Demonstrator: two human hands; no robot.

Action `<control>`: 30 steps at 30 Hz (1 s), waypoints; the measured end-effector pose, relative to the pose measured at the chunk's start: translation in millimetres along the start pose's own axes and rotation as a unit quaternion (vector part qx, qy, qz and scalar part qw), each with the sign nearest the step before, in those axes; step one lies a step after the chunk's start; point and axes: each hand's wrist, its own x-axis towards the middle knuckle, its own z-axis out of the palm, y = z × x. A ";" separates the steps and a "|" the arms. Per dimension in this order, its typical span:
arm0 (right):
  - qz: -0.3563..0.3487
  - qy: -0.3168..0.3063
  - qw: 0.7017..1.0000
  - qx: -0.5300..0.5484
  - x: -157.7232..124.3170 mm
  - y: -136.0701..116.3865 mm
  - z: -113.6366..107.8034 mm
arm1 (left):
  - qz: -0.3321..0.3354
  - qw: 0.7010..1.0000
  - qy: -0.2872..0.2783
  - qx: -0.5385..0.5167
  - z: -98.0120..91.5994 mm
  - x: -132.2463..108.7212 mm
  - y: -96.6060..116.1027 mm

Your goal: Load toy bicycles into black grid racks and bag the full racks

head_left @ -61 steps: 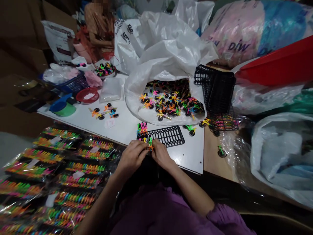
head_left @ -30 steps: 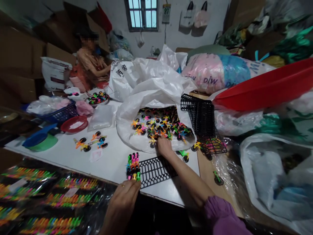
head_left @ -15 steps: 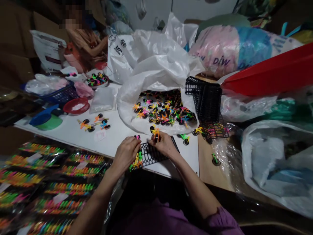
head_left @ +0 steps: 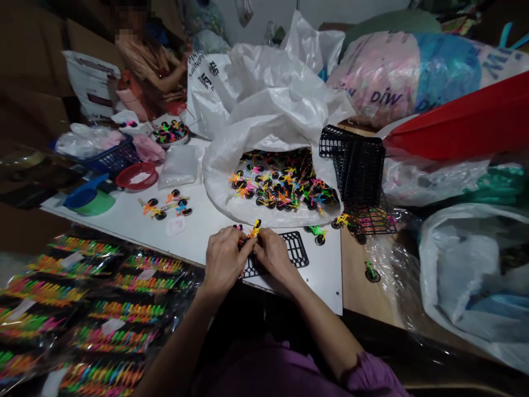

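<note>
Toy bike pinched between your hands, right over the near end of the rack.

Your left hand (head_left: pixel 223 259) and right hand (head_left: pixel 273 255) meet fingertip to fingertip on a yellow toy bike (head_left: pixel 255 227), both closed narrow on it; it stands tilted just above the fingers. The black rack (head_left: pixel 296 248) lies flat on the surface (head_left: pixel 198 220) under your hands, its long axis running away to your right. The bag (head_left: pixel 264 132) of loose bikes sits straight ahead, nearer your right hand.
</note>
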 end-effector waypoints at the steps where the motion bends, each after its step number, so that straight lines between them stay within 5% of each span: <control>1: 0.004 -0.006 1.000 -0.004 -1.5 0.1 -0.2 | -0.006 1.000 0.009 0.015 2.1 -1.2 2.6; 7: 0.031 -0.008 0.999 -0.023 -6.9 1.9 5.9 | -0.009 0.993 0.058 0.101 13.3 -9.3 7.4; 11: 0.041 -0.045 0.998 -0.008 -8.3 1.6 17.2 | -0.003 0.990 0.025 0.136 15.3 -15.7 3.3; 22: 0.032 -0.039 0.997 0.051 -1.3 -6.8 -1.6 | -0.004 0.999 -0.031 -0.021 -13.2 -5.7 -16.1; 30: 0.037 -0.083 0.993 0.079 -6.6 -14.3 -20.4 | 0.049 0.995 0.076 0.034 -2.9 -14.4 13.8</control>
